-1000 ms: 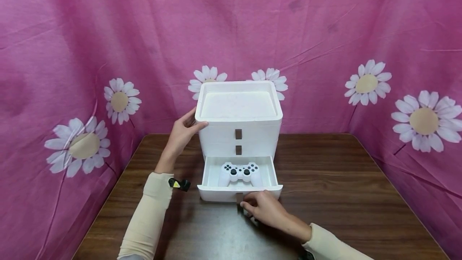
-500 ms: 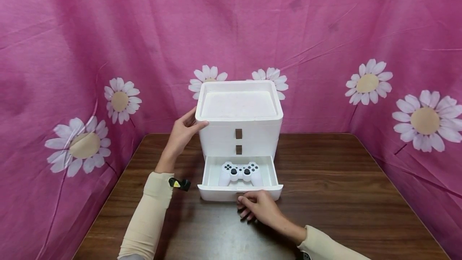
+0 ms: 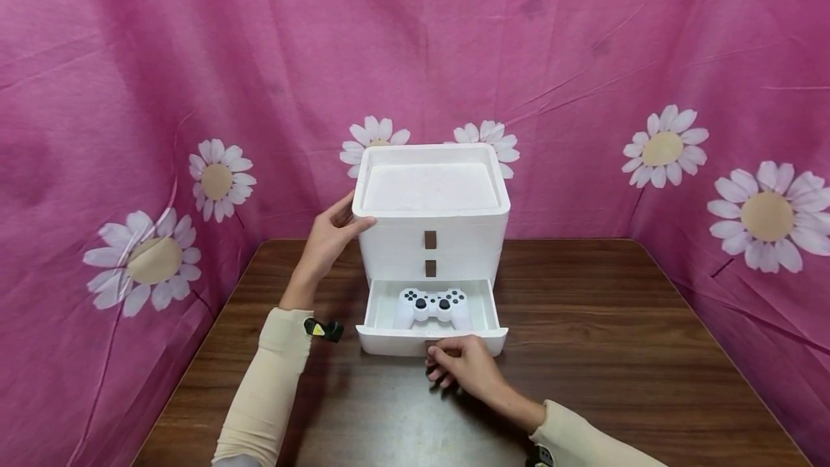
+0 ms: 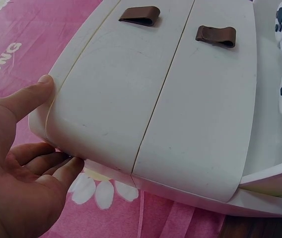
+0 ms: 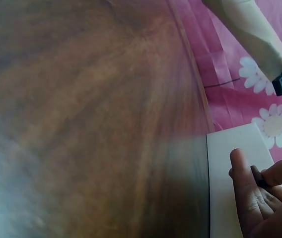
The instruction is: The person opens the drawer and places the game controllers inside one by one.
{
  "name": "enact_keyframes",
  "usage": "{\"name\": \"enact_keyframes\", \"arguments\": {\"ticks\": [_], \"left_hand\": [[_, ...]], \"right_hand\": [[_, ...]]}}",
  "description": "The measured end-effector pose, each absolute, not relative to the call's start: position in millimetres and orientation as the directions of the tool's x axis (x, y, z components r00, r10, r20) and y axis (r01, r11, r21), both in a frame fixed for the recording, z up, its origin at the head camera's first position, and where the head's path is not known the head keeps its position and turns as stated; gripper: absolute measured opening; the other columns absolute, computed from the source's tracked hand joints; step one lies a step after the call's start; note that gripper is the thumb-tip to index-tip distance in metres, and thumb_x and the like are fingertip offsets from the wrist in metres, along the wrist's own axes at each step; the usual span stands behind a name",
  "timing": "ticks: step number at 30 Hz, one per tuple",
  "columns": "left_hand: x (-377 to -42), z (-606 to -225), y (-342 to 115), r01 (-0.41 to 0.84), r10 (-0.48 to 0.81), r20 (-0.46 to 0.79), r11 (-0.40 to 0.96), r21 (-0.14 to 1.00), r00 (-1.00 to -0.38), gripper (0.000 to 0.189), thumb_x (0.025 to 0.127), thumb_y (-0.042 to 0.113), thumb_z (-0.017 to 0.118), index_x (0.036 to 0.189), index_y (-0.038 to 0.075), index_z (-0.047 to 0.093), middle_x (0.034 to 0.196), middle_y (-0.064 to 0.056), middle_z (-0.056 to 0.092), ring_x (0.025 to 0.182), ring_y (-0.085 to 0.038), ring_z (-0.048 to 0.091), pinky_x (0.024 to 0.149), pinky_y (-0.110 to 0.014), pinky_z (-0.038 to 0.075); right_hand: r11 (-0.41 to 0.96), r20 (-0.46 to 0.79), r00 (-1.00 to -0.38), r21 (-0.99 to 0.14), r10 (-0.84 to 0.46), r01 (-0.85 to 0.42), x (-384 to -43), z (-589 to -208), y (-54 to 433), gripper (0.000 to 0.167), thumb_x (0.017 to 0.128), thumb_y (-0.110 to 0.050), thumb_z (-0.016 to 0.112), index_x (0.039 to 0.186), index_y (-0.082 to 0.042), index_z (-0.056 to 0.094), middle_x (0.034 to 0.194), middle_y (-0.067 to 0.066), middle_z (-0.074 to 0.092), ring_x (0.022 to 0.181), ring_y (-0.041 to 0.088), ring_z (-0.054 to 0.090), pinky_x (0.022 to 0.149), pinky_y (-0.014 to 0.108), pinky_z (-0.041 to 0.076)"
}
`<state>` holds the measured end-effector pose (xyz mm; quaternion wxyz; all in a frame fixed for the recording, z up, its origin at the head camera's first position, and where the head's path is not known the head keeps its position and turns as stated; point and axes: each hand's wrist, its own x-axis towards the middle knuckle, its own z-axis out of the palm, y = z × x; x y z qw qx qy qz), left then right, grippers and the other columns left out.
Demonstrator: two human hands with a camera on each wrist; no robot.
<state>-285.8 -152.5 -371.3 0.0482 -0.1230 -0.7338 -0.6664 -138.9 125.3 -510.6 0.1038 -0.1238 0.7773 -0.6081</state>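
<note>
A white drawer unit [image 3: 389,251] with a shallow tray top stands on the table, its bottom drawer [image 3: 481,312] pulled out. Inside that drawer lies a white game controller [image 3: 432,308] with black sticks and buttons. My left hand [image 3: 326,240] holds the unit's upper left front corner, thumb on the front face and fingers along the side, as the left wrist view also shows. At the drawer's front, my right hand [image 3: 472,370] pinches the brown pull tab [image 5: 256,177] between thumb and fingers. The tab is mostly covered by the fingers.
Two upper drawers are closed, each with a brown tab [image 4: 141,15]. The dark wooden table [image 3: 596,352] extends on both sides of the unit. A pink flowered cloth [image 3: 564,42] hangs behind and along both sides.
The thumb of my right hand has come up onto the pull tab. The bottom drawer and that hand have moved slightly inward, toward the unit. My left hand stays at the corner.
</note>
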Motion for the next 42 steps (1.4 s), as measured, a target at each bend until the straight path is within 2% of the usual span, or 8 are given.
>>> {"name": "enact_keyframes", "arguments": {"ticks": [7,18,25,37,42], "left_hand": [[-285,-371,-152,0.240,0.113,0.229,0.090,0.967,-0.967,0.081,0.094,0.024,0.085,0.164,0.017,0.044,0.167,-0.006,0.047,0.152,-0.021,0.048,0.120,-0.035,0.049],[-286,-371,-151,0.236,0.101,0.226,0.094,0.967,-0.969,0.082,0.093,0.024,0.086,0.164,0.017,0.045,0.167,-0.007,0.047,0.153,-0.020,0.048,0.121,-0.033,0.048],[-286,-372,-152,0.237,0.095,0.228,0.093,0.967,-0.969,0.081,0.093,0.023,0.086,0.163,0.017,0.045,0.167,-0.008,0.047,0.153,-0.021,0.047,0.121,-0.033,0.048],[-288,-372,-151,0.222,0.097,0.214,0.077,0.972,-0.972,0.079,0.094,0.021,0.085,0.163,0.017,0.046,0.167,-0.008,0.047,0.152,-0.021,0.048,0.121,-0.033,0.047],[-288,-371,-151,0.225,0.095,0.217,0.081,0.971,-0.972,0.078,0.094,0.021,0.085,0.163,0.018,0.047,0.167,-0.008,0.047,0.153,-0.021,0.048,0.122,-0.036,0.046]], "right_hand": [[0.187,0.023,-0.954,-0.979,-0.300,-0.083,-156,-512,127,0.026,0.105,-0.008,0.066,0.107,0.015,0.076,0.096,0.028,0.079,0.067,0.016,0.078,0.056,0.034,0.066],[0.172,0.066,-0.964,-0.979,-0.256,-0.112,-187,-511,125,0.023,0.104,-0.003,0.066,0.108,0.018,0.075,0.098,0.032,0.077,0.074,0.034,0.081,0.059,0.034,0.067],[0.172,0.054,-0.972,-0.981,-0.228,-0.095,-206,-512,122,0.023,0.104,-0.001,0.064,0.109,0.019,0.074,0.098,0.033,0.077,0.070,0.022,0.080,0.058,0.034,0.067],[0.163,0.038,-0.985,-0.984,-0.169,-0.066,-234,-516,120,0.023,0.105,-0.001,0.063,0.109,0.018,0.074,0.099,0.032,0.077,0.065,0.011,0.077,0.058,0.030,0.066],[0.156,0.043,-0.989,-0.986,-0.141,-0.065,-243,-518,119,0.022,0.104,0.000,0.063,0.109,0.018,0.074,0.097,0.031,0.078,0.063,0.012,0.077,0.056,0.030,0.066]]}}
